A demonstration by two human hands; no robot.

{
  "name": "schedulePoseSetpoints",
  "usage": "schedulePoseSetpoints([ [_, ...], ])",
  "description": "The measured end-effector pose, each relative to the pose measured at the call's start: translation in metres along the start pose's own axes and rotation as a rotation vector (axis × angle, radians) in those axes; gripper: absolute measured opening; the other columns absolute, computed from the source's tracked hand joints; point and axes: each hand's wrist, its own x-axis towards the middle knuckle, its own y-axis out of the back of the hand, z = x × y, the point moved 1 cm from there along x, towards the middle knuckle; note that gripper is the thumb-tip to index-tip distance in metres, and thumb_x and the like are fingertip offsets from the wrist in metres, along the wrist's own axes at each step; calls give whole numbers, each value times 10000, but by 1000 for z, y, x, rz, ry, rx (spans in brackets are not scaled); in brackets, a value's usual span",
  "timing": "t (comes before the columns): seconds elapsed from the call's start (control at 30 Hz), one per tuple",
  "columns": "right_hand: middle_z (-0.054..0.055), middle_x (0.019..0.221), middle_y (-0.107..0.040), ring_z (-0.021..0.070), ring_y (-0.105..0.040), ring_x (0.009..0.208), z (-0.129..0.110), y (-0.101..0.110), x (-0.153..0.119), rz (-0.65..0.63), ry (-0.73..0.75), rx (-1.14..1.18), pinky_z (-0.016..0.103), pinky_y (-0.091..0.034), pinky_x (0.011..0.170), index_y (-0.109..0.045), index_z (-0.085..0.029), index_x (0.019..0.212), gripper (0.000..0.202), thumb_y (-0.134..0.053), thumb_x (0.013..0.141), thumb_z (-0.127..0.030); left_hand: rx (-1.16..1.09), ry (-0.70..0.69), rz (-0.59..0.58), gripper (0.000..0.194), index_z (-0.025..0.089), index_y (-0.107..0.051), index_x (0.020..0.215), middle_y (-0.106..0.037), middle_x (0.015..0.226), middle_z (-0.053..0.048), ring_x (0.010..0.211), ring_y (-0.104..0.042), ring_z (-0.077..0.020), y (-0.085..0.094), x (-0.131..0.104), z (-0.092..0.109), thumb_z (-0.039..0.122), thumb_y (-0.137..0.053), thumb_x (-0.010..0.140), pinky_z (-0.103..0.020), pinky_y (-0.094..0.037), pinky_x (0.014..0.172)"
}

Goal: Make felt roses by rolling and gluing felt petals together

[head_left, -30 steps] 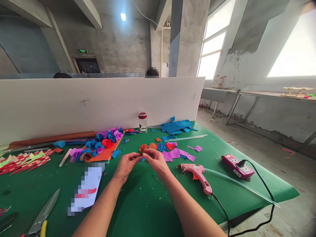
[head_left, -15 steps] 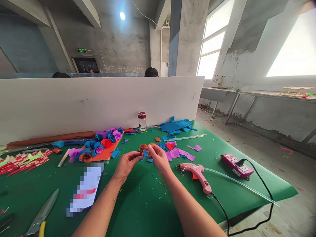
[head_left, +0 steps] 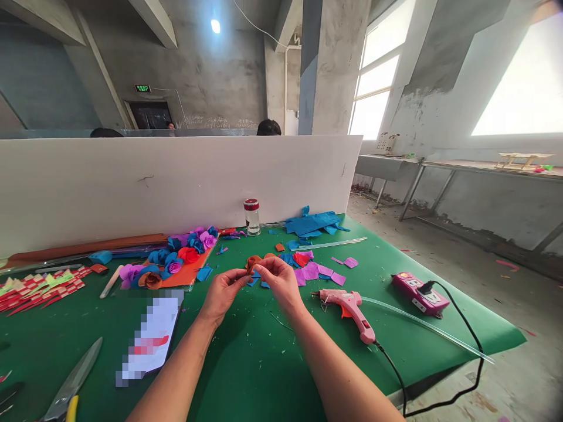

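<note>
Over the middle of the green table (head_left: 246,375), my left hand (head_left: 223,293) pinches the base of a small brown paper flower (head_left: 252,262). My right hand (head_left: 281,282) touches the same flower from the right, its thumb and fingers closed on it. Behind and right of the hands lie purple paper pieces (head_left: 310,272) with blue and red scraps. A pink glue gun (head_left: 349,308) rests on its side right of my right hand. Finished-looking paper flowers (head_left: 173,258) in blue, purple, red and brown sit on orange paper at the left.
A lidded glass jar (head_left: 252,220) and blue paper (head_left: 314,224) stand near the white partition (head_left: 176,187). A phone (head_left: 152,337) and scissors (head_left: 74,378) lie left. The power strip (head_left: 421,294) and its black cable are right. Heads show beyond the partition.
My right hand has moved slightly left, its fingers now closer to my left hand at the brown flower. The whole view has shifted a little.
</note>
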Motion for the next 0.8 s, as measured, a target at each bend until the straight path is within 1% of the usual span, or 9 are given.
schedulePoseSetpoints([
  [0.17,29,754,-700,159,-625,671,3,-1,0,-14,10,-1,265,-452,621,-670,-190,759,234,-740,686,-401,25,6,4,304,223,-793,831,-767,836,-50,807,-644,-230,0,1,-1,443,-796,621,-320,-478,795],
  [0.33,6,679,-662,141,-575,605,0,-1,0,14,-14,-51,248,-409,564,-653,-189,725,187,-717,668,-355,28,19,17,311,221,-791,821,-765,827,-52,791,-643,-227,0,0,0,440,-810,602,-315,-475,773],
  [0.47,-9,639,-636,128,-546,576,-2,0,0,41,-22,-62,237,-385,541,-628,-186,682,172,-690,663,-346,29,17,2,314,216,-790,821,-760,790,-52,764,-643,-226,0,0,0,438,-808,600,-316,-474,758],
  [0.63,-24,566,-586,108,-474,508,-2,0,0,54,-94,-60,235,-334,506,-617,-187,631,153,-676,630,-328,44,5,-4,277,229,-795,833,-762,794,-43,759,-642,-215,0,1,-3,416,-796,628,-299,-470,747],
  [0.8,-44,543,-556,95,-460,503,0,1,0,55,-193,28,233,-357,538,-606,-193,606,102,-668,596,-274,47,11,-32,295,236,-795,885,-766,854,-42,821,-640,-226,0,0,-2,438,-764,671,-307,-468,797],
])
